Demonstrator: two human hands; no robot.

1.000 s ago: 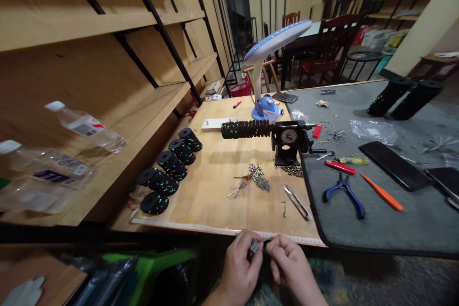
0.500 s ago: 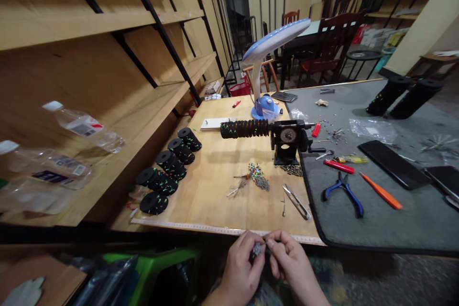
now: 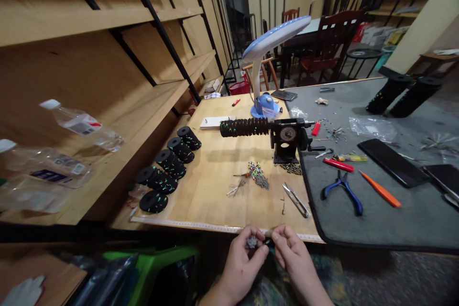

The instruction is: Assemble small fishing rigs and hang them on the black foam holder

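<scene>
Just off the table's front edge, my left hand [image 3: 242,265] curls around a small grey knobbly cluster [image 3: 252,242]. A tiny dark piece with a greenish glint [image 3: 267,242] shows at its thumb tip. My right hand [image 3: 292,253] pinches thumb and forefinger together close by; whatever lies between them is too small to make out. On the wood beyond are a pile of coloured beads [image 3: 255,170], small grey pieces [image 3: 262,182], thread snips [image 3: 296,200] and a small metal swivel-like piece [image 3: 283,206].
A black hand-cranked winder [image 3: 287,138] carries a ridged black roll [image 3: 244,127]. More black foam rolls [image 3: 154,202] line the left edge. Blue-handled pliers [image 3: 342,192], an orange tool [image 3: 380,189] and a phone [image 3: 393,162] lie on the grey mat [image 3: 358,232]. A lamp [image 3: 264,105] stands behind.
My hands have moved slightly up and a little apart at the fingertips. The grey cluster has shifted up and left, and the dark greenish piece now shows between the hands.
</scene>
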